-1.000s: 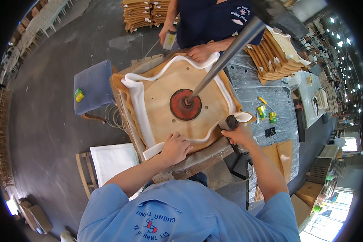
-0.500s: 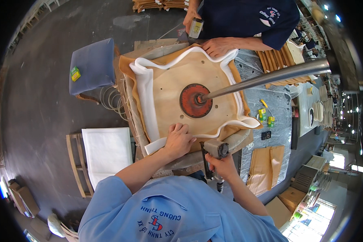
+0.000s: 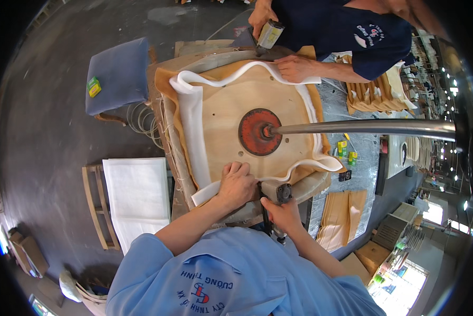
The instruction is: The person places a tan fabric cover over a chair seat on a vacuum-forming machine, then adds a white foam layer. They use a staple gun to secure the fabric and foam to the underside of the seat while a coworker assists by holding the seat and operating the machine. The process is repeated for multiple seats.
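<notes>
White foam (image 3: 194,126) lies soft and floppy over the plywood seat (image 3: 231,113), so it is best pinched at the near edge, where the left hand (image 3: 236,184) presses it flat. Right hand (image 3: 283,215) grips a stapler (image 3: 276,194) (a co-worker crowds the far edge); open room lies left.

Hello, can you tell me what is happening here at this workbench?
Two people are working on an upturned wooden seat base with white padding wrapped around its edges. The person in light blue presses the padding down with the left hand and holds a staple gun at the near edge with the right hand. Opposite, a co-worker in dark blue holds the far edge with one hand and a second staple gun in the other. A metal pole presses on a red disc at the centre.
</notes>
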Demonstrator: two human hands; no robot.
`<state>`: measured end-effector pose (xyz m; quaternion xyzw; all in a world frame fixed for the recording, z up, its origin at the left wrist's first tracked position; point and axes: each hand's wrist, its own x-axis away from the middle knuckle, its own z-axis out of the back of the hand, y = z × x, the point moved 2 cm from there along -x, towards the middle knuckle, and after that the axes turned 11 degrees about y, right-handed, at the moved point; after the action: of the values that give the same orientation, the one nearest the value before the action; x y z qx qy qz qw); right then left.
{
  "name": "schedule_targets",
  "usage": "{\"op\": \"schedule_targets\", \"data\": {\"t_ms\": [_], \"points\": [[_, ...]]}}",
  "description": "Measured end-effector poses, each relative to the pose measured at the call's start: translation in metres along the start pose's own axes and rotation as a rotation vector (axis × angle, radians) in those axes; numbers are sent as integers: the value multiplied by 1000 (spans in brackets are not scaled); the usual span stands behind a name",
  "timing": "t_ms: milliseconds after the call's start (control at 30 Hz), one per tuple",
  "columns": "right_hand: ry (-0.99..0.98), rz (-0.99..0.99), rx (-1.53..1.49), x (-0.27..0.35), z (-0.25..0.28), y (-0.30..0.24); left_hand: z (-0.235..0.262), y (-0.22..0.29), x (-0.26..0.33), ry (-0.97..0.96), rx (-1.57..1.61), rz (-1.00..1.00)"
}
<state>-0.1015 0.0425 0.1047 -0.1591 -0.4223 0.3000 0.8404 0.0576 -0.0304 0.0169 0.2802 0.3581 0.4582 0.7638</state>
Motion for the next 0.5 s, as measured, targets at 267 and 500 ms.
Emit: {"op": "schedule_targets", "data": {"t_ms": [267, 500], "points": [[-81, 9, -114, -11, 6, 2, 4, 4, -8, -96, -114, 18], [214, 151, -693, 6, 57, 81, -28, 64, -36, -239, 216, 142]]}}
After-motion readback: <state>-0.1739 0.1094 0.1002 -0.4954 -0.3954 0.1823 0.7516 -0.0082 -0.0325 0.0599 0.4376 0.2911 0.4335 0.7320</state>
